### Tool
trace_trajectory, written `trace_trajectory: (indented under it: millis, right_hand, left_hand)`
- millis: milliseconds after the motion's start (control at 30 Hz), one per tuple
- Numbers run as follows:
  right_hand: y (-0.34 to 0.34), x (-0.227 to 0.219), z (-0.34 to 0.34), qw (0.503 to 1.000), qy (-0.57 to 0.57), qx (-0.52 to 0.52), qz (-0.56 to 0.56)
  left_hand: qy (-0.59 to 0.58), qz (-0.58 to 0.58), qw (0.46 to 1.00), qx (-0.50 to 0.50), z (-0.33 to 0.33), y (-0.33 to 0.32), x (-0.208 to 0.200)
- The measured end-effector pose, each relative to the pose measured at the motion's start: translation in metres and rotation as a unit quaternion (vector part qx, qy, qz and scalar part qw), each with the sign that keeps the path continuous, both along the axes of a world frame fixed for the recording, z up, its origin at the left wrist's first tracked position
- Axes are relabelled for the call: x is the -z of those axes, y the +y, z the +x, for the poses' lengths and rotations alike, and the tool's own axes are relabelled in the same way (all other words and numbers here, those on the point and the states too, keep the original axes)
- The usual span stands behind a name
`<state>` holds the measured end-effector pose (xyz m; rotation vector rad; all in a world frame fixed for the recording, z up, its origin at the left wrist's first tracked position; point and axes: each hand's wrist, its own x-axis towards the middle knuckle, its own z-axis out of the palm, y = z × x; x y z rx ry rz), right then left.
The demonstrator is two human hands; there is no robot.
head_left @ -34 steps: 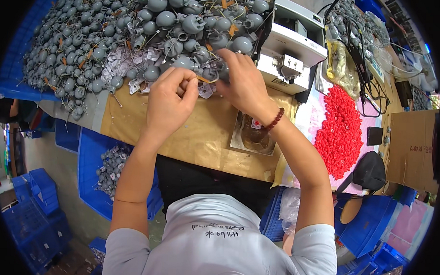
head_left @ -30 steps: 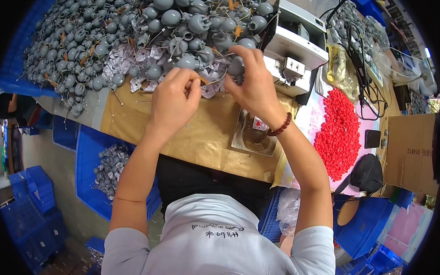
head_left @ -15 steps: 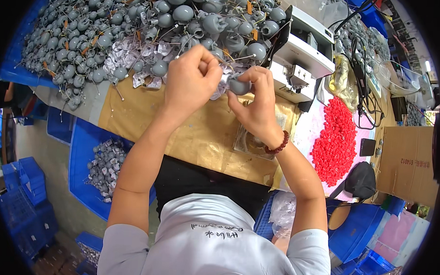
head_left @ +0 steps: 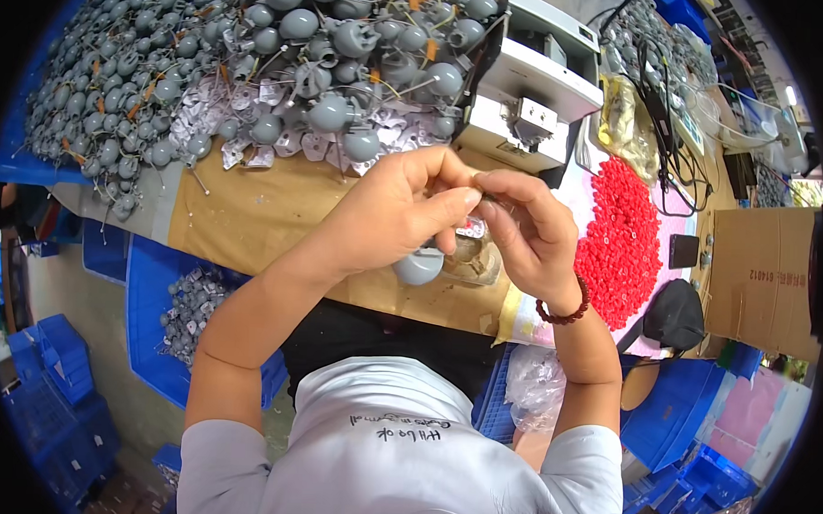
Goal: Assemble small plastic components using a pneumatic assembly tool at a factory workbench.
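Note:
A round grey plastic housing (head_left: 418,267) hangs under my left hand (head_left: 386,211), whose lower fingers curl against it. Thumb and forefinger of that hand are pinched together at the fingertips of my right hand (head_left: 535,234). My right hand is also closed in a pinch, and what it grips is too small and hidden to make out. Between the hands, a small white part with red on it (head_left: 472,227) shows just above a clear block-like fixture (head_left: 473,262) on the brown-covered table (head_left: 241,210).
Grey housings with wires (head_left: 118,102) and white flat pieces (head_left: 379,134) are heaped beyond my hands. A white machine (head_left: 535,89) stands at the far right. Red small parts (head_left: 620,246) are piled beside my right forearm. A blue bin (head_left: 151,311) sits lower left.
Both hands have come nearer to my body, and the right has moved further right. The grey housing went from between both hands to beneath my left hand. My fingertips now meet.

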<state>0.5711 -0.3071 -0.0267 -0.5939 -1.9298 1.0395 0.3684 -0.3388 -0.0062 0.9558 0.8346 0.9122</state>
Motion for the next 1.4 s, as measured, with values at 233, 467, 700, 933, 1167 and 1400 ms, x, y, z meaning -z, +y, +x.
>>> trace_trajectory:
  millis: [233,467,700,933,1167,1400]
  right_hand:
    - [-0.009,0.021,0.047,0.975,-0.207,0.042,-0.066]
    - [-0.009,0.059,0.039,0.927,-0.303,0.05,0.214]
    - [-0.011,0.047,0.037,0.89,-0.382,0.017,0.25]
    - [-0.018,0.042,0.034,0.873,-0.442,0.028,0.205]
    - [-0.022,0.042,0.027,0.86,-0.444,0.037,0.247]
    - [-0.042,0.053,0.029,0.841,-0.455,0.048,0.29]
  left_hand:
    - [-0.034,-0.167,0.985,0.02,0.014,-0.033,0.049]
    - [0.36,0.261,0.895,-0.038,0.029,-0.061,0.074]
    - [0.376,0.272,0.886,-0.005,0.034,-0.058,0.078]
    - [0.399,0.293,0.869,-0.021,0.031,-0.055,0.072]
    - [0.401,0.287,0.87,-0.024,0.036,-0.059,0.075]
    - [0.411,0.313,0.854,-0.052,0.037,-0.067,0.083]
